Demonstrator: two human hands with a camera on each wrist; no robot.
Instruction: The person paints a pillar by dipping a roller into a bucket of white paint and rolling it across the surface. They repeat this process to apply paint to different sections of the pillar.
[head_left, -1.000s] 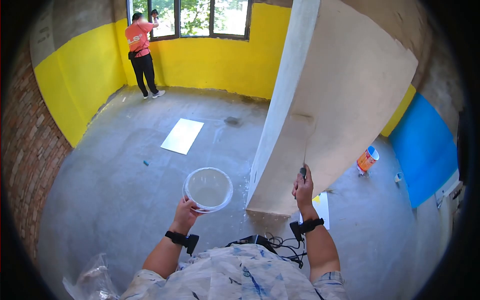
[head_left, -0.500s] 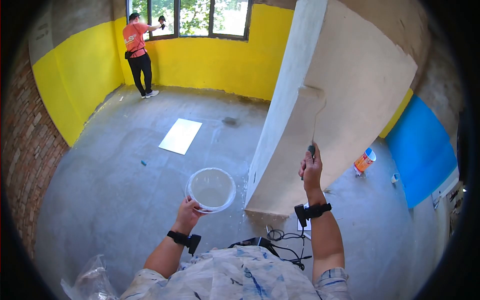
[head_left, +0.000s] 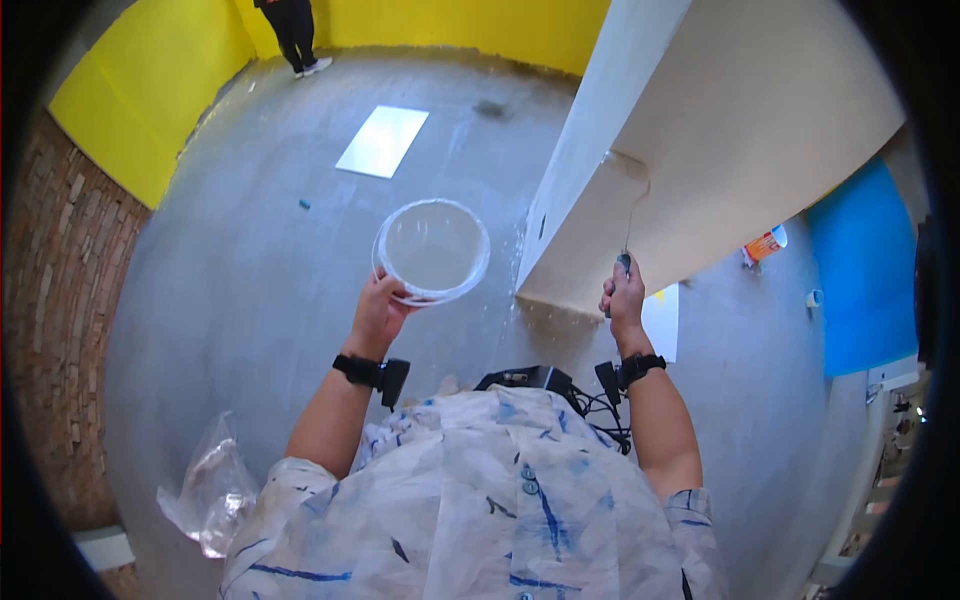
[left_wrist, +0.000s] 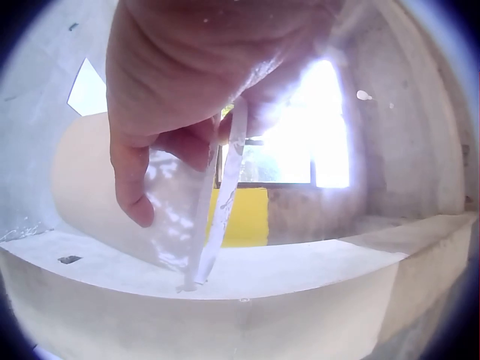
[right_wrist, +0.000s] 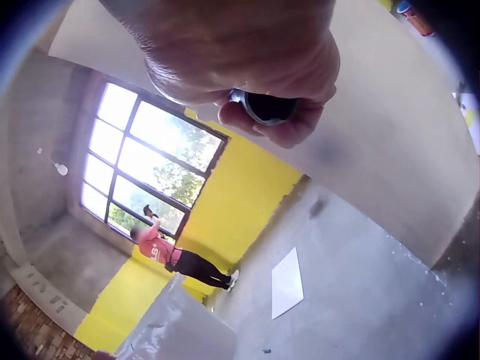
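Beside the white wall (head_left: 760, 120), the left hand (head_left: 378, 312) pinched a clear bucket (head_left: 432, 250) by the rim, apparently to hold it level, while the right hand (head_left: 622, 297) gripped the roller handle (head_left: 624, 263), pressing its head flat.

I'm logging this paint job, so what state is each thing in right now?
Tub: lidless, gripped at its rim by the left hand.
Roller: handle gripped by the right hand, head against the wall.
Sheet: flat on the floor.
Plastic bag: crumpled on the floor.
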